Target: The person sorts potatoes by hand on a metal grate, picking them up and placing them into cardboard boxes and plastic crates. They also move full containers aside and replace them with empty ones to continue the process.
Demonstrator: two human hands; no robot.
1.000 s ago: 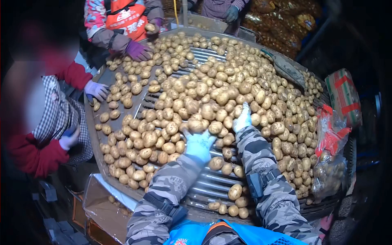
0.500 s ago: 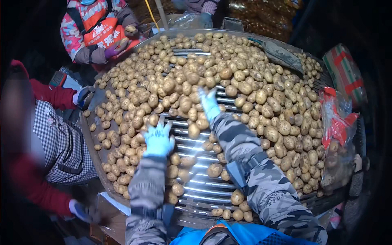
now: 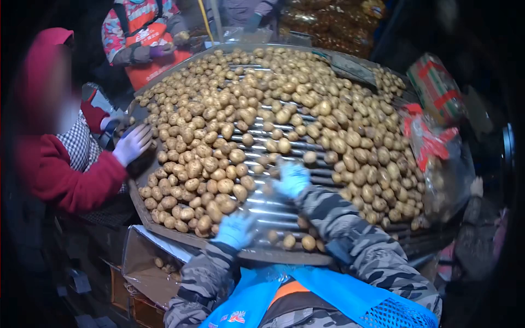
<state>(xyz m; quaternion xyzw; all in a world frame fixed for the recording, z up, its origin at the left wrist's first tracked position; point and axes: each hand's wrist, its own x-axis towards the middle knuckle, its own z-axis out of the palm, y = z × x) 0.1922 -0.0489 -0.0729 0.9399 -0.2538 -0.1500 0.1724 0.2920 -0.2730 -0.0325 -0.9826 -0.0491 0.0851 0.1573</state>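
Observation:
My left hand [image 3: 234, 230], in a light blue glove, is low at the near rim of the slatted metal sorting table [image 3: 260, 217]. Its slightly blurred fingers lie outstretched beside the potatoes [image 3: 202, 167] heaped on the left. Farther in, my right hand [image 3: 294, 179], gloved the same way, is over the slats with its fingers apart, pointing up and left towards a few loose potatoes [image 3: 266, 162]. Neither hand grips a potato. A few more potatoes [image 3: 298, 241] rest near the front rim below my right hand.
At the left rim stands a person in red sleeves [image 3: 82, 183], one gloved hand by the potatoes. Another person in an orange apron [image 3: 150, 49] stands at the far left. A plastic bag with red parts [image 3: 432, 136] lies on the right rim. A carton [image 3: 145, 262] stands below the near-left edge.
Both my hands have come back towards the near rim. Potatoes on the left lie closer to me, baring more slats in the middle. The person in red now has a hand at the rim.

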